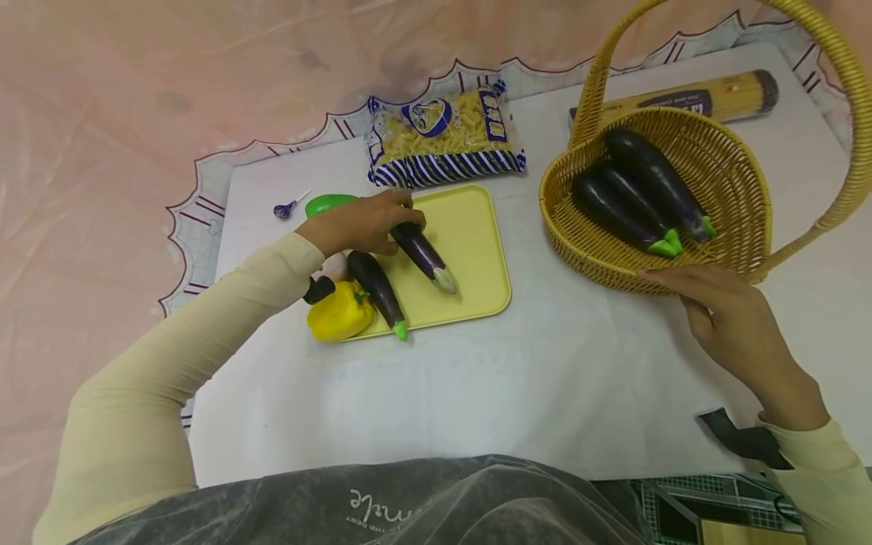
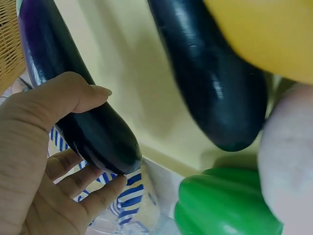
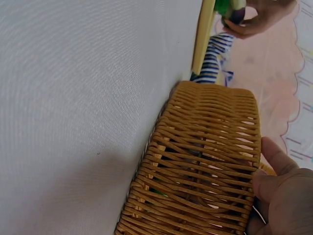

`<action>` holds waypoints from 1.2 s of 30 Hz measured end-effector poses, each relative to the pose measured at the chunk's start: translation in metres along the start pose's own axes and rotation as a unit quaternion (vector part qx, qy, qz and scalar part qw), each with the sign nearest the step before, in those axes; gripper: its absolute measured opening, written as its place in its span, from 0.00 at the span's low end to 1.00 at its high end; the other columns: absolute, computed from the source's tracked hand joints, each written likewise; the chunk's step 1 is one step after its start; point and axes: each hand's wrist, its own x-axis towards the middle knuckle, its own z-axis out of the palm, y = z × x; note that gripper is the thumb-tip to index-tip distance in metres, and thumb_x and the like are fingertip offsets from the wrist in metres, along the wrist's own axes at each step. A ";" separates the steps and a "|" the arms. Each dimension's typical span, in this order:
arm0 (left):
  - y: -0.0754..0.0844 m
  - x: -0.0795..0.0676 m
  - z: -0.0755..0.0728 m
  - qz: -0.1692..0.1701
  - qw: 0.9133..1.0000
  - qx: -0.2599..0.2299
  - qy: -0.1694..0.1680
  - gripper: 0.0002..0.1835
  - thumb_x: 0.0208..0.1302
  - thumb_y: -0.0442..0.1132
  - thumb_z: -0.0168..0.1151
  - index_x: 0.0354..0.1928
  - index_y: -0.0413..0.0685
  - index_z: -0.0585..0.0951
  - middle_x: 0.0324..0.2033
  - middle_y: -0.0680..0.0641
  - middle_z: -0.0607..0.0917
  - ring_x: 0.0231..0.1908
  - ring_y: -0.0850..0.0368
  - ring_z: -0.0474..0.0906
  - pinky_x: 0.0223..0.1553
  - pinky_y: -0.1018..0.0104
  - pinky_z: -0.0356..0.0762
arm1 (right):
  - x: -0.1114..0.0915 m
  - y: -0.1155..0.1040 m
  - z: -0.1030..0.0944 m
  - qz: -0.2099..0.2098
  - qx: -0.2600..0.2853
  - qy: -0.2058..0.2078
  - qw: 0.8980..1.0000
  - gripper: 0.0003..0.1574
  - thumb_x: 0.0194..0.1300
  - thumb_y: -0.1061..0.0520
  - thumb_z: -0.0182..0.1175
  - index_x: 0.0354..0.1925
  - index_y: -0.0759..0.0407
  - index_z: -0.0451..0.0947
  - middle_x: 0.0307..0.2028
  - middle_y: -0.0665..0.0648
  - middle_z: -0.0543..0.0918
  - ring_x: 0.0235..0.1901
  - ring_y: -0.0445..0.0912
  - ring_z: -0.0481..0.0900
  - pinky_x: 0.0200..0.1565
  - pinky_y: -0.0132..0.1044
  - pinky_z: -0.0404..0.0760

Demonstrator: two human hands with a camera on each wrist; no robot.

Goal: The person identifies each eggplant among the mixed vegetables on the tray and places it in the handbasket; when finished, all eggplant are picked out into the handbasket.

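Note:
My left hand (image 1: 371, 223) grips a dark purple eggplant (image 1: 428, 257) above the pale yellow tray (image 1: 470, 208). In the left wrist view, the thumb lies across this eggplant (image 2: 105, 132) with the fingers beneath it. A second eggplant (image 1: 377, 288) with a green stem end lies on the tray, beside a yellow bell pepper (image 1: 338, 314). A green pepper (image 1: 328, 203) and a pale, partly hidden bulb-shaped thing (image 1: 332, 269) are near the left wrist. My right hand (image 1: 736, 325) holds the near rim of a wicker basket (image 1: 565, 242), which contains three eggplants (image 1: 633, 197).
Behind the tray lies a bag of pasta (image 1: 443, 132) with blue stripes. A long pack of spaghetti (image 1: 688, 98) sits behind the basket, whose tall handle (image 1: 848, 83) arches up. A purple-wrapped lollipop (image 1: 284, 210) rests left of the tray on the white tabletop (image 1: 436, 401).

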 end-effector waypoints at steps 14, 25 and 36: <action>0.009 0.009 -0.011 0.023 1.000 0.014 0.014 0.24 0.54 0.36 0.71 0.54 0.51 0.79 0.49 0.39 0.76 0.45 0.45 0.72 0.48 0.51 0.76 | 0.000 0.000 -0.001 0.004 0.002 -0.003 1.000 0.36 0.50 0.83 0.62 0.52 0.55 0.85 0.44 0.64 0.86 0.44 0.58 0.80 0.53 0.20 0.61; 0.012 0.019 -0.018 0.033 0.999 0.000 0.009 0.24 0.56 0.36 0.70 0.56 0.50 0.78 0.51 0.39 0.76 0.47 0.45 0.72 0.50 0.50 0.75 | 0.000 -0.001 -0.001 0.005 0.006 -0.001 1.000 0.36 0.50 0.83 0.62 0.52 0.55 0.85 0.44 0.64 0.86 0.44 0.58 0.80 0.54 0.17 0.59; 0.025 0.027 -0.032 0.036 0.999 0.017 0.010 0.23 0.56 0.38 0.70 0.56 0.52 0.79 0.49 0.39 0.77 0.45 0.45 0.72 0.48 0.50 0.74 | 0.000 0.000 -0.001 0.005 0.002 -0.003 1.000 0.36 0.50 0.83 0.62 0.52 0.55 0.85 0.44 0.64 0.86 0.44 0.58 0.80 0.53 0.19 0.61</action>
